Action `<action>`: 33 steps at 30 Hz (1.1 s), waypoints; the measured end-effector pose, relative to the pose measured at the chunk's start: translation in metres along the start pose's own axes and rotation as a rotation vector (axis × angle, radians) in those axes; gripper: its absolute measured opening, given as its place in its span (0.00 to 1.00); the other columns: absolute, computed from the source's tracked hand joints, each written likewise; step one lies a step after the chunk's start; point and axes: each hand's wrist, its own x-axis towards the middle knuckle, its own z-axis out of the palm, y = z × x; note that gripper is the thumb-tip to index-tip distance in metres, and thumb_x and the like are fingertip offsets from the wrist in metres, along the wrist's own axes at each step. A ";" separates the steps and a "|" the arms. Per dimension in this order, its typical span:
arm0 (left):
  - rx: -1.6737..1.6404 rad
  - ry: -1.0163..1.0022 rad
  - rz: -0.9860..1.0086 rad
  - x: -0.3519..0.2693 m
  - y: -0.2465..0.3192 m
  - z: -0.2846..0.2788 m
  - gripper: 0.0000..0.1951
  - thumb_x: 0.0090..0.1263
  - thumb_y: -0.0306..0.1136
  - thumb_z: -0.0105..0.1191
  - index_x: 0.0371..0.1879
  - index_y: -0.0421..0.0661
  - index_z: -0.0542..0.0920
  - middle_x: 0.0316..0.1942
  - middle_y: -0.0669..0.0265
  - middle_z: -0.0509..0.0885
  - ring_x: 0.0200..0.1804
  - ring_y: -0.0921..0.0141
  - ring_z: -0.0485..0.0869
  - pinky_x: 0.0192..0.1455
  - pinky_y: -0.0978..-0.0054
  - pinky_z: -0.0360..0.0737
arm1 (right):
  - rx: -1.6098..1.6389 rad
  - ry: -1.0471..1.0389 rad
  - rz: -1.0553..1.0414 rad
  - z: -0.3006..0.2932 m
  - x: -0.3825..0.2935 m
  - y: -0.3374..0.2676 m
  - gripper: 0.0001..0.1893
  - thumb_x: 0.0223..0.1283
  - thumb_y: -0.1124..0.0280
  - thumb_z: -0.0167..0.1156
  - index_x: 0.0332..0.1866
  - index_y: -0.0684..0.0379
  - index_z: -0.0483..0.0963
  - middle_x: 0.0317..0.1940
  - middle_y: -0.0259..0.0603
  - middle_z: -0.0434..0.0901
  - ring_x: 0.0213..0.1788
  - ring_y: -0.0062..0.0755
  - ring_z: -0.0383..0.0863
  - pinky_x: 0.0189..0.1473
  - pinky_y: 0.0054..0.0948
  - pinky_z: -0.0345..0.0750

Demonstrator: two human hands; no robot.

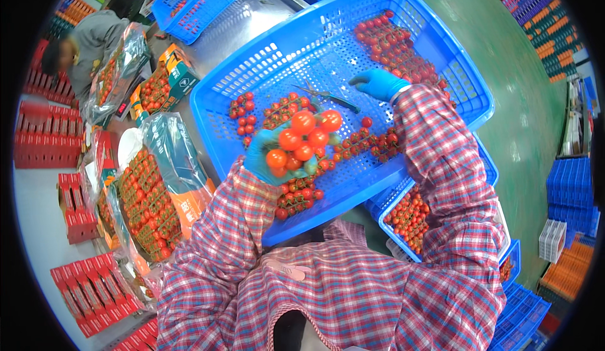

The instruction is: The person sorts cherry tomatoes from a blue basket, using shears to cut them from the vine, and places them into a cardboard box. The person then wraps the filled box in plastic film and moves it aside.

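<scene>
My left hand (pixel 260 157), in a blue glove, holds up a bunch of glossy red cherry tomatoes (pixel 303 139) above a large blue perforated plastic crate (pixel 326 67). Over the crate's right part is my right hand (pixel 378 84), also gloved; nothing shows in its loosely bent fingers. Pointed snips (pixel 341 101) with dark green handles lie on the crate floor, just left of and below that hand. Vine tomatoes (pixel 397 48) line the crate's far right side. More bunches (pixel 361 144) rest along the near side, partly hidden by the held bunch and my left hand.
To the left stand open cartons of vine tomatoes (pixel 149 199) with clear plastic film. Beyond them a person in grey (pixel 97 39) bends over. A smaller blue crate of tomatoes (pixel 409 218) sits below my right arm. Another blue crate (pixel 208 1) stands on the metal table (pixel 246 20).
</scene>
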 end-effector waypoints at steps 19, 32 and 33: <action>-0.066 0.209 0.688 -0.085 0.004 0.038 0.27 0.67 0.35 0.50 0.64 0.45 0.58 0.62 0.53 0.65 0.51 0.61 0.72 0.52 0.60 0.71 | -0.283 -0.133 0.234 0.082 0.058 -0.044 0.35 0.40 0.50 0.63 0.57 0.51 0.68 0.46 0.56 0.75 0.46 0.53 0.78 0.48 0.43 0.76; 0.011 0.297 0.739 -0.087 0.015 0.030 0.25 0.71 0.41 0.43 0.65 0.49 0.58 0.64 0.56 0.62 0.65 0.50 0.60 0.66 0.51 0.59 | 0.667 -0.103 -0.162 -0.022 -0.065 -0.167 0.27 0.56 0.65 0.60 0.62 0.54 0.65 0.28 0.26 0.66 0.33 0.18 0.69 0.33 0.24 0.69; 0.006 0.287 0.765 -0.086 0.015 0.028 0.25 0.71 0.40 0.43 0.65 0.49 0.58 0.64 0.56 0.62 0.66 0.51 0.60 0.66 0.51 0.59 | 0.582 -0.096 -0.261 -0.023 -0.081 -0.184 0.26 0.55 0.65 0.61 0.60 0.54 0.67 0.24 0.27 0.66 0.29 0.20 0.69 0.31 0.25 0.69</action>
